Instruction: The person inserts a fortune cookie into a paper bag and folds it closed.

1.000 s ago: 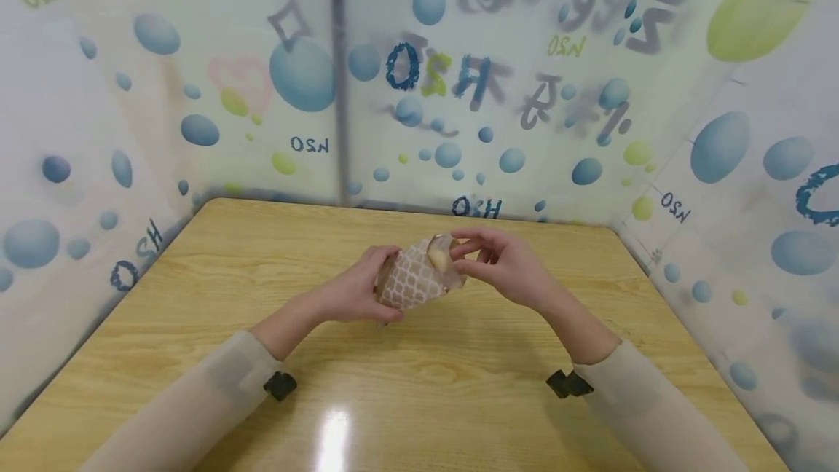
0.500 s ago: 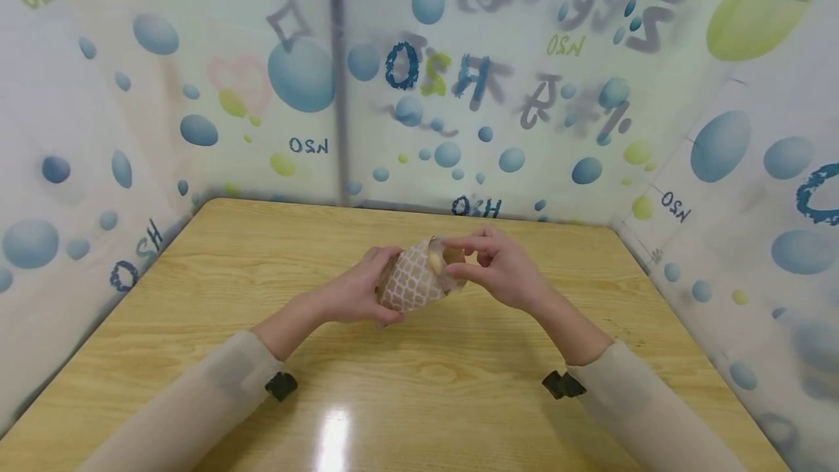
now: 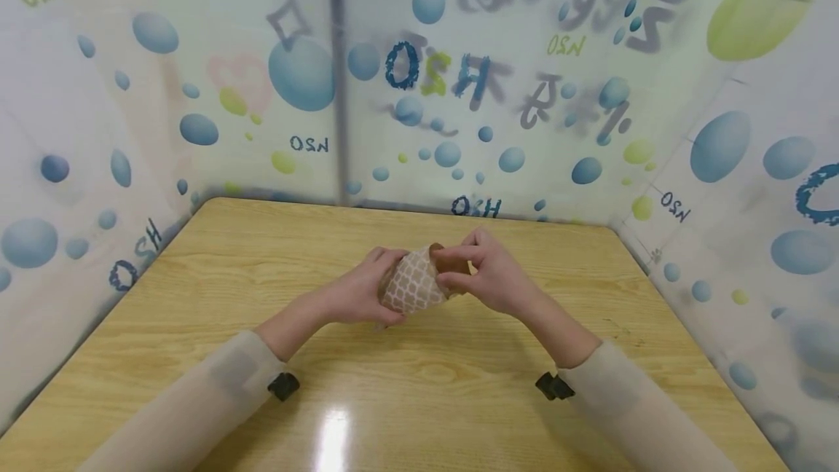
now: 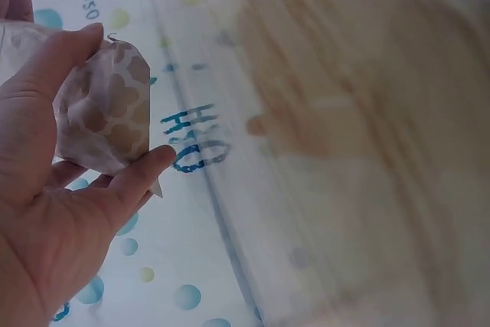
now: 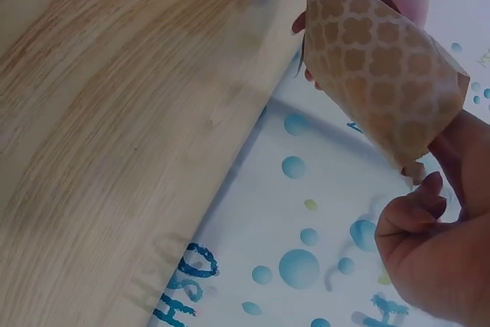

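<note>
A brown paper bag (image 3: 414, 284) with a white lattice pattern is held tilted above the table, its mouth toward the right. My left hand (image 3: 360, 290) grips its closed end, the thumb on the near side and the fingers on the far side. In the left wrist view the left hand (image 4: 69, 181) wraps that end of the bag (image 4: 115, 105). My right hand (image 3: 498, 275) is at the bag's mouth, index finger and thumb at the rim, brown inner wall between them. The right wrist view has the right hand (image 5: 429, 243) under the mouth; its fingertips are partly hidden.
A light wood-grain table (image 3: 419, 384) lies beneath both hands. Pale walls (image 3: 262, 93) with blue and green drops and lettering enclose it at the back and sides. A dark device (image 3: 284, 386) sits at the left cuff, another dark device (image 3: 554, 386) at the right.
My right hand has moved left, closer into the bag's mouth. The pale, rounded thing seen at the opening earlier is out of sight now. The left hand keeps its grip, nearly still.
</note>
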`<state>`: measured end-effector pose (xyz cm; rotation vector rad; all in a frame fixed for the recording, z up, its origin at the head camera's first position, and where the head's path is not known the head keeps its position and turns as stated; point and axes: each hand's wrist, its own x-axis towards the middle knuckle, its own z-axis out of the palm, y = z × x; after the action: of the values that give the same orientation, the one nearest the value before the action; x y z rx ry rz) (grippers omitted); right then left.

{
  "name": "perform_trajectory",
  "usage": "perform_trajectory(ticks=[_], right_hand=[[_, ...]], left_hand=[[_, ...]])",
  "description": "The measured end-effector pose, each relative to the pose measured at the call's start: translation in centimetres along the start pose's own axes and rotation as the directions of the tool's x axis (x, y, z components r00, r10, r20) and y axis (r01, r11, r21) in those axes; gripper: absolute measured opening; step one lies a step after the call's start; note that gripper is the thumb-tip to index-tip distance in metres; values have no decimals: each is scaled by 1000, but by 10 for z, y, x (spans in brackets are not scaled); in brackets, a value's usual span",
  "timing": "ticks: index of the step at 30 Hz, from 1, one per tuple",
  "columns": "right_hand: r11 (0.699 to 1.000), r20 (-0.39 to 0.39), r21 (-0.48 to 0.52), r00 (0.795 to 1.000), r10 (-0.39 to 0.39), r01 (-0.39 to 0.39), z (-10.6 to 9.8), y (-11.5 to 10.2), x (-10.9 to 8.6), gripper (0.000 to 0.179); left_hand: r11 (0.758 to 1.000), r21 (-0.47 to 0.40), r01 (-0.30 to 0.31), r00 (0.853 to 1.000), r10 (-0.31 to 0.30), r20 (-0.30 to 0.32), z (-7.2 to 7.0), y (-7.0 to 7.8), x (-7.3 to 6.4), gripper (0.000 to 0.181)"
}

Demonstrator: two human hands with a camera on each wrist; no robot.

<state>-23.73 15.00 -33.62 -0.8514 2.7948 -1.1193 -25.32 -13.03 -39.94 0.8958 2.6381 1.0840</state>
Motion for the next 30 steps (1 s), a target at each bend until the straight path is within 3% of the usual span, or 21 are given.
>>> perform_trajectory(ticks=[4,11,24,30], right_hand=[[1000,3,-18,1000,-1,1,2,0,-1,39],[998,-98,-44,994,-43,39,0,5,-2,35],[1000,-25,-17,1000,1,-1,3,5,-1,30],[999,-94,36,995,-19,23,2,15,-5,34]], left_hand=[[1000,-14,-4,1000,4,4,1,0,1,105],[998,-51,22,1000,-23,-13,-2,0,-1,106],[999,-43,16,1000,-16,-2,1,2,-2,104],[998,-50,24,999,-25,-22,1,1,-1,103]])
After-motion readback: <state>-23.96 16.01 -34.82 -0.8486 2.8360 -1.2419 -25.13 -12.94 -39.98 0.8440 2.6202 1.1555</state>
